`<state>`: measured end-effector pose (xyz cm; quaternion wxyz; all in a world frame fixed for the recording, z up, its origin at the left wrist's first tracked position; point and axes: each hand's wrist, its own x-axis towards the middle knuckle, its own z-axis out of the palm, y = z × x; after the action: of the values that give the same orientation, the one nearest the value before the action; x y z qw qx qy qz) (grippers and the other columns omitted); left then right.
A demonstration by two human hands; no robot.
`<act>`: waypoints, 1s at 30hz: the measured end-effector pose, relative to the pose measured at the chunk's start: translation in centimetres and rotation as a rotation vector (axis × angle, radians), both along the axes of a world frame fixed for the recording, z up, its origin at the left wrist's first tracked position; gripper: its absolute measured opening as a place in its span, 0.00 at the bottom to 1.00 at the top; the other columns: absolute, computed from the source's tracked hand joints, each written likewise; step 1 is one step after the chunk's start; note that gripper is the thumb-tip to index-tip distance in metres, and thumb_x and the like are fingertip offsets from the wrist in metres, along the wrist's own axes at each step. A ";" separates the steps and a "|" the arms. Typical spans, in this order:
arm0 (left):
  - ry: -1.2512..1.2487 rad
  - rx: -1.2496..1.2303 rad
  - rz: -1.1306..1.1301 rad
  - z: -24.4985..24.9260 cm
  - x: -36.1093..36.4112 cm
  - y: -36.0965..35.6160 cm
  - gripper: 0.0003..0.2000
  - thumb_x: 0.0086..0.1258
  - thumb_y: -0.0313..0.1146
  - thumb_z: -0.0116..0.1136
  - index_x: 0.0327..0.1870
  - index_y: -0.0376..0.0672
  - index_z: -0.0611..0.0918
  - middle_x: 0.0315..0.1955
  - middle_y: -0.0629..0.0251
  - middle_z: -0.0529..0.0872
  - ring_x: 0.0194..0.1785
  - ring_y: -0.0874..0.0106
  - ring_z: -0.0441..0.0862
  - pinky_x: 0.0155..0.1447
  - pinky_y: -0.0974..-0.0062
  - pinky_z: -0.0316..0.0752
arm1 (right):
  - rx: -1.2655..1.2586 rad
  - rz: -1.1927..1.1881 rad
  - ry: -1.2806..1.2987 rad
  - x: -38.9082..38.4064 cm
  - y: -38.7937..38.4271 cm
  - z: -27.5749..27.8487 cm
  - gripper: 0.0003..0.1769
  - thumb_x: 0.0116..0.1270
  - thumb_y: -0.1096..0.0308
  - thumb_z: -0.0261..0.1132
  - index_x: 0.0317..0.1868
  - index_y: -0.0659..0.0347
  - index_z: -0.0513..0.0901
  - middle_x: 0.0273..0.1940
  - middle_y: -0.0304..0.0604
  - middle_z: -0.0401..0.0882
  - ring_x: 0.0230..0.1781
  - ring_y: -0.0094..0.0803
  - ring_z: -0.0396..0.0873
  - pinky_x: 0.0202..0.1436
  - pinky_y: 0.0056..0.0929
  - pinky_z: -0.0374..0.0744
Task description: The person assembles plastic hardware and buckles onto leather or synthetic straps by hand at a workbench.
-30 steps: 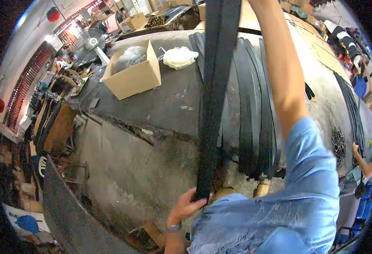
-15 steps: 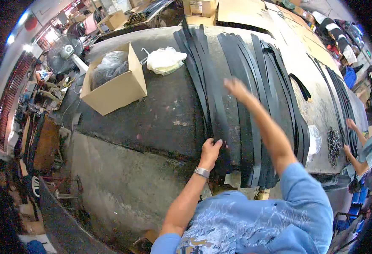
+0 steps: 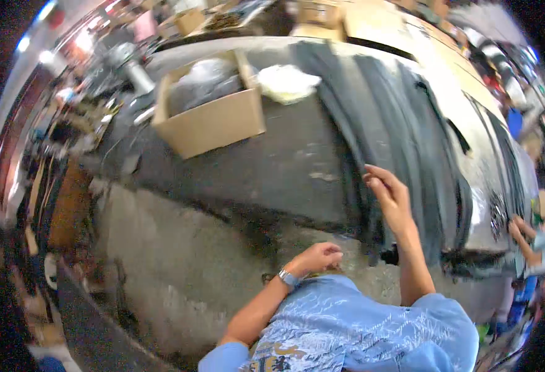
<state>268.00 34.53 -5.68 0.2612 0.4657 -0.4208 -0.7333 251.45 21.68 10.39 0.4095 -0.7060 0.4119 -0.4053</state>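
Observation:
Long black strips [image 3: 402, 124], flat and belt-like, lie side by side over the table and droop past its near edge. In front of their left-hand bunch, my right hand [image 3: 391, 193] is raised with loosely bent fingers, the thumb and index finger a little apart; no item shows in it. My left hand [image 3: 317, 257], a metal-banded watch [image 3: 289, 278] on its wrist, is drawn back close to my blue shirt. Its fingers are curled together with nothing visible in them.
On the dark table surface [image 3: 285, 161] are a cardboard box [image 3: 213, 127] with plastic-wrapped contents and a whitish bag [image 3: 288, 84]. Another person's hands [image 3: 522, 232] are beside more strips [image 3: 511, 164] at the far right. A fan [image 3: 123, 59] stands at the back left.
My left hand has let go of the strip's near end and pulled back to my body. My right hand has come down and nearer. The view has shifted left and is blurred.

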 end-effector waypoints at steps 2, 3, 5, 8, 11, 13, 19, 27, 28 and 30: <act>-0.055 -0.049 0.086 -0.5 4.3 3.8 0.22 0.71 0.44 0.60 0.55 0.34 0.79 0.43 0.59 0.86 0.44 0.71 0.83 0.45 0.73 0.78 | -0.220 0.229 -0.031 6.6 5.5 7.7 0.14 0.69 0.67 0.61 0.51 0.63 0.83 0.43 0.45 0.85 0.46 0.36 0.82 0.53 0.34 0.78; -0.090 -0.070 0.136 -1.0 6.3 5.7 0.22 0.71 0.45 0.60 0.55 0.34 0.79 0.43 0.58 0.86 0.45 0.70 0.83 0.47 0.72 0.78 | -0.484 0.341 0.004 8.8 8.1 9.6 0.14 0.68 0.68 0.60 0.51 0.64 0.82 0.41 0.46 0.84 0.43 0.37 0.81 0.51 0.37 0.77; -0.193 -0.156 0.182 -3.6 10.0 8.6 0.23 0.70 0.45 0.60 0.55 0.33 0.79 0.44 0.57 0.86 0.46 0.69 0.83 0.50 0.71 0.78 | -0.798 0.589 -0.184 14.6 11.8 12.5 0.14 0.68 0.69 0.57 0.51 0.60 0.80 0.36 0.44 0.81 0.39 0.37 0.79 0.46 0.43 0.75; -0.304 -0.167 0.287 -2.2 16.6 13.4 0.24 0.70 0.47 0.60 0.54 0.32 0.80 0.44 0.55 0.86 0.47 0.70 0.83 0.51 0.71 0.78 | -0.858 0.972 -0.339 20.8 14.7 16.8 0.16 0.67 0.65 0.56 0.54 0.53 0.79 0.35 0.41 0.79 0.35 0.36 0.77 0.39 0.45 0.74; -0.230 -0.065 0.544 -4.3 20.8 18.1 0.19 0.70 0.43 0.61 0.51 0.35 0.81 0.40 0.62 0.86 0.42 0.73 0.83 0.46 0.73 0.78 | -0.708 1.148 -0.293 21.7 15.7 18.9 0.21 0.66 0.61 0.61 0.57 0.60 0.75 0.38 0.42 0.81 0.35 0.39 0.78 0.36 0.41 0.76; -0.093 -0.039 0.764 -9.3 24.0 22.1 0.18 0.70 0.42 0.61 0.51 0.35 0.81 0.38 0.65 0.86 0.41 0.74 0.82 0.45 0.73 0.78 | -0.622 1.085 -0.338 22.6 14.9 17.4 0.18 0.66 0.61 0.60 0.53 0.60 0.77 0.38 0.42 0.80 0.34 0.39 0.78 0.35 0.40 0.76; -0.304 0.128 1.230 -13.7 35.2 34.6 0.19 0.70 0.44 0.61 0.53 0.38 0.81 0.37 0.66 0.86 0.38 0.76 0.82 0.42 0.75 0.78 | -0.795 1.054 -0.754 41.3 14.3 14.7 0.13 0.65 0.60 0.58 0.48 0.53 0.79 0.37 0.40 0.78 0.32 0.35 0.75 0.36 0.38 0.74; -0.959 0.319 0.759 -24.1 36.3 54.3 0.14 0.71 0.42 0.55 0.51 0.46 0.82 0.42 0.67 0.87 0.44 0.69 0.82 0.49 0.64 0.76 | -0.392 1.387 -0.674 63.4 16.1 10.9 0.21 0.60 0.59 0.66 0.52 0.56 0.78 0.41 0.43 0.81 0.37 0.37 0.78 0.38 0.52 0.78; -0.413 0.643 1.220 -24.2 36.3 54.5 0.14 0.71 0.42 0.55 0.51 0.46 0.82 0.42 0.67 0.87 0.44 0.69 0.82 0.49 0.65 0.76 | -0.261 1.283 -0.658 66.6 17.1 8.5 0.18 0.61 0.60 0.64 0.49 0.58 0.80 0.40 0.43 0.81 0.36 0.37 0.78 0.37 0.46 0.76; -0.025 0.973 1.640 -23.3 37.5 53.4 0.13 0.71 0.41 0.54 0.50 0.46 0.81 0.41 0.67 0.86 0.43 0.69 0.82 0.47 0.65 0.75 | -0.167 1.170 -0.558 74.3 18.8 6.7 0.14 0.63 0.64 0.62 0.47 0.62 0.82 0.38 0.46 0.82 0.35 0.39 0.78 0.37 0.40 0.75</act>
<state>305.50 87.97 -28.97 0.4673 0.6811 0.3851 -0.4116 325.71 40.44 17.12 0.5978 -0.7114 -0.1950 -0.3139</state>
